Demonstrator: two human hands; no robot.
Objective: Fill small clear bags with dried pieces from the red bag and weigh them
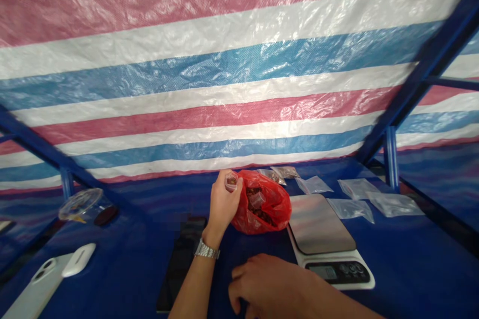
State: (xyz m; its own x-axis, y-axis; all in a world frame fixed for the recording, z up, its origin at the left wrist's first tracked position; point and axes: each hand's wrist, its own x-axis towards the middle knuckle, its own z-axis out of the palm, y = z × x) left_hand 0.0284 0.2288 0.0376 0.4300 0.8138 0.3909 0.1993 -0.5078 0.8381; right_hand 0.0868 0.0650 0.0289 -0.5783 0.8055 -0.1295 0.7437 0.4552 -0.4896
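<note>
My left hand (223,199), with a metal watch on its wrist, is closed around a small clear plastic cup (231,187) with brown bits in it. It is at the left rim of an open red plastic bag (279,209). Inside the bag lie brown dried-looking pieces and another clear plastic cup (257,200). My right hand (267,281) hangs nearer to me, below the bag. Its fingers are loosely bent and apart, and I see nothing in them. To the right of the bag is a white digital scale (322,224) with a bare metal plate; its display is unreadable.
Filled small bags (286,172) lie behind the red bag. Several clear zip bags (355,209) lie right of the scale. At left are a black flat device (179,264), a phone (41,284), a white case (78,260) and a clear container (84,204). Blue frame bars (407,79) border the striped sheet.
</note>
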